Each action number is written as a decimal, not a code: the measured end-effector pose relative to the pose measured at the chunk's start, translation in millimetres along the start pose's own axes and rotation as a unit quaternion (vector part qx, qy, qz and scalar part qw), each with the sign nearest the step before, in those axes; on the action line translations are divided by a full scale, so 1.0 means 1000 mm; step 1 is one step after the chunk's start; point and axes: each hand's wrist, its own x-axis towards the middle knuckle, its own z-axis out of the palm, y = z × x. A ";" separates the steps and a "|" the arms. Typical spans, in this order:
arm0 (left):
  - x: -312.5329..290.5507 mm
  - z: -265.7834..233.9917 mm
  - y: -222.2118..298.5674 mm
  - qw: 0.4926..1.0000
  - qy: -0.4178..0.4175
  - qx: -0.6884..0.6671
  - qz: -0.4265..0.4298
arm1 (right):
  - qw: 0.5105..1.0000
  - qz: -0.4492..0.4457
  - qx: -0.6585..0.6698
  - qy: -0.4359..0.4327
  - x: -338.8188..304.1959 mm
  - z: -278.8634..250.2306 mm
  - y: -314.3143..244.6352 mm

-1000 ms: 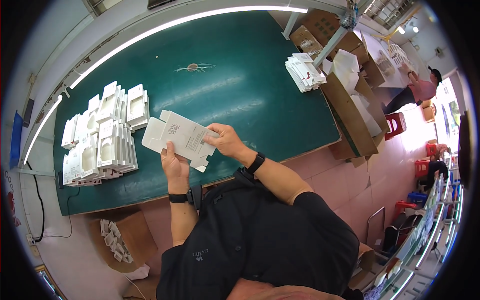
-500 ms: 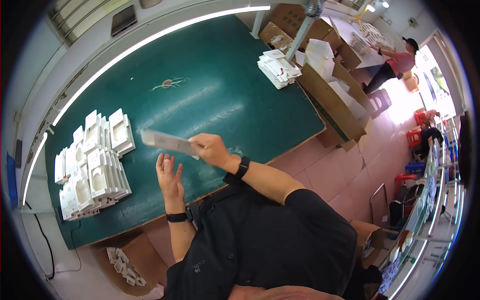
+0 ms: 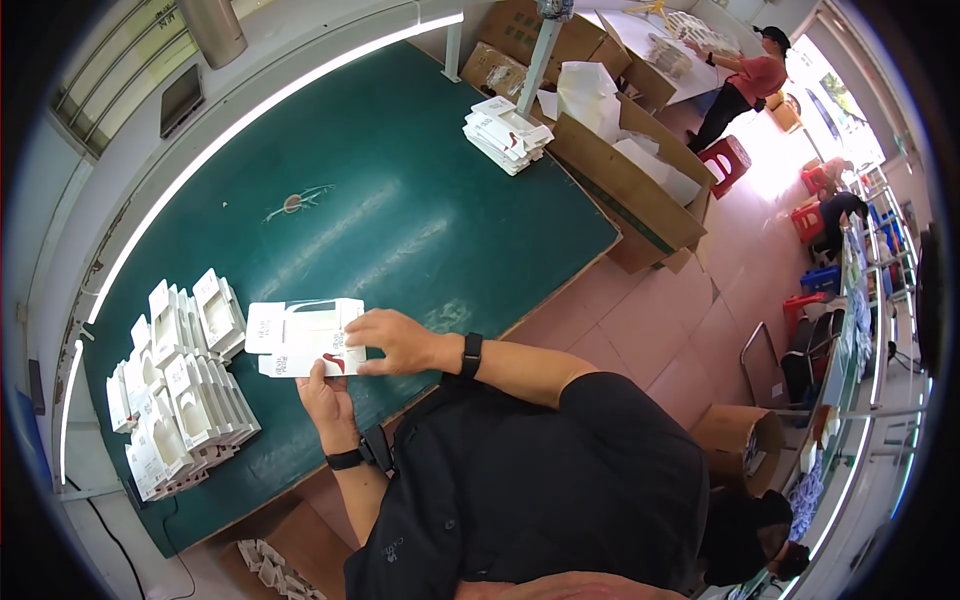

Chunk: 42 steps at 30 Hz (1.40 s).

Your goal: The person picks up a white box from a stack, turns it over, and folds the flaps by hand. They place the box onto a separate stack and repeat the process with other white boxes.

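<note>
A flat white carton (image 3: 290,345) with a window cut-out and a small red mark lies spread out between my hands, over the near side of the green table (image 3: 400,230). My left hand (image 3: 328,402) grips its lower edge, thumb on top and the other fingers mostly hidden beneath. At the carton's right end, my right hand (image 3: 392,342) holds the edge, with its fingers reaching over the upper face. Just left of the carton stand several rows of white cartons with cut-outs (image 3: 195,385), packed close together.
A pile of flat white cartons (image 3: 507,135) sits on the table's far right corner. Beyond that edge is a large cardboard box (image 3: 635,190) holding white sheets. A brown box with white pieces (image 3: 275,570) stands below the near edge. Another person (image 3: 745,85) works farther back.
The carton, earlier tilted edge-on in my right hand, now shows its broad face. My left hand, open and apart before, has closed on its lower edge. The whole view has shifted.
</note>
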 end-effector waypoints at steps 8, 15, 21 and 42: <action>-0.006 0.018 -0.001 1.000 -0.007 -0.019 0.014 | 0.763 0.503 0.404 0.048 -0.004 -0.005 0.023; -0.004 0.042 -0.011 0.999 -0.021 -0.043 -0.001 | 0.748 0.457 0.478 0.061 -0.008 -0.004 0.032; -0.004 0.045 -0.016 0.996 -0.059 -0.052 -0.035 | 0.746 0.450 0.490 0.018 -0.011 -0.007 0.034; -0.003 0.003 -0.050 0.988 0.138 -0.017 -0.062 | 0.745 0.504 0.210 0.382 -0.037 -0.291 0.280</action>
